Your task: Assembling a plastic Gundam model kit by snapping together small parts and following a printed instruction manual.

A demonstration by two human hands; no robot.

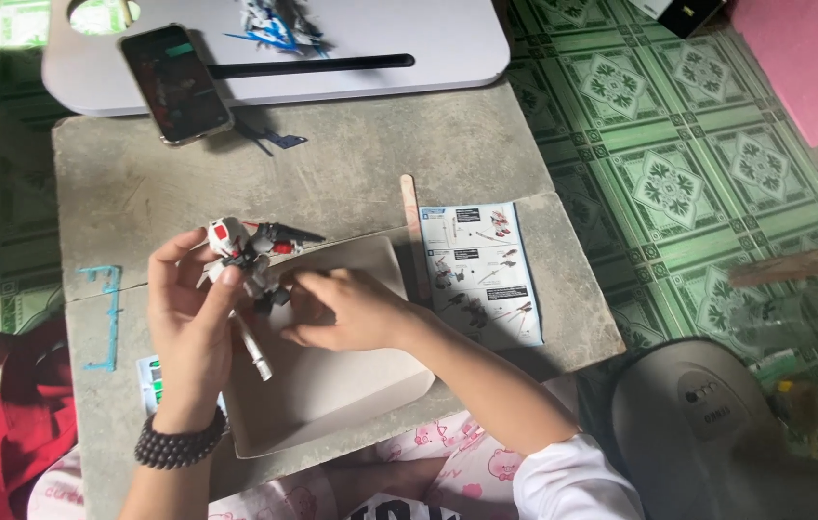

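small white robot model (253,252) (red and dark grey parts), left hand (189,313) gripping it, right hand (346,310) pinching its lower body

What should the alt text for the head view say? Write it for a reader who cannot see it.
Seen from above, a person's left hand and right hand hold a small white, red and grey robot model over a shallow white tray on a grey stone slab. An instruction sheet lies to the right, and a phone leans on a white board above.
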